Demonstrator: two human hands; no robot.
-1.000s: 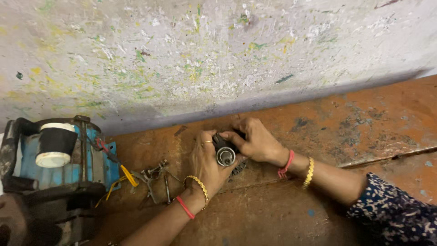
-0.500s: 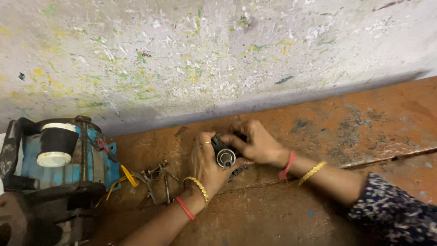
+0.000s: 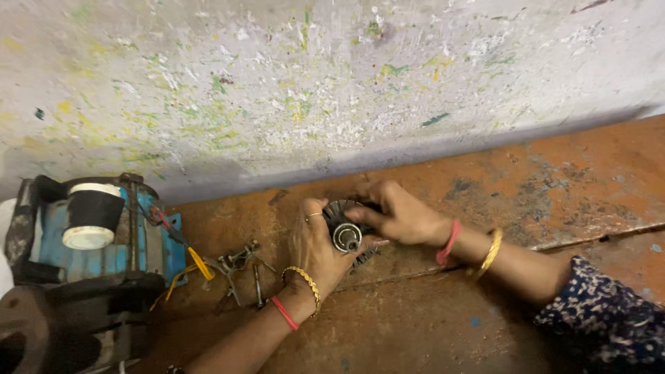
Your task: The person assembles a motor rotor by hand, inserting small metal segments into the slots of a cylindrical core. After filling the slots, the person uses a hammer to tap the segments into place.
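Both of my hands grip a small round dark metal part with a shiny bearing at its centre (image 3: 344, 234), held just above the rusty orange floor (image 3: 554, 180). My left hand (image 3: 313, 249) cups it from the left, with a ring on one finger and gold and red bangles at the wrist. From the right, my right hand (image 3: 398, 216) covers its top, fingers curled over the rim, with red and gold bangles behind it. Most of the part is hidden under my fingers.
A blue motor body (image 3: 104, 235) with a black and white cylinder on top stands at the left, red and yellow wires (image 3: 187, 253) trailing from it. Loose bolts and metal bits (image 3: 242, 270) lie beside my left wrist. A paint-spattered wall (image 3: 312, 83) rises just behind.
My hands stay on the round part and have shifted slightly on it; my right hand's fingers now lie further over its top. The view has hardly moved.
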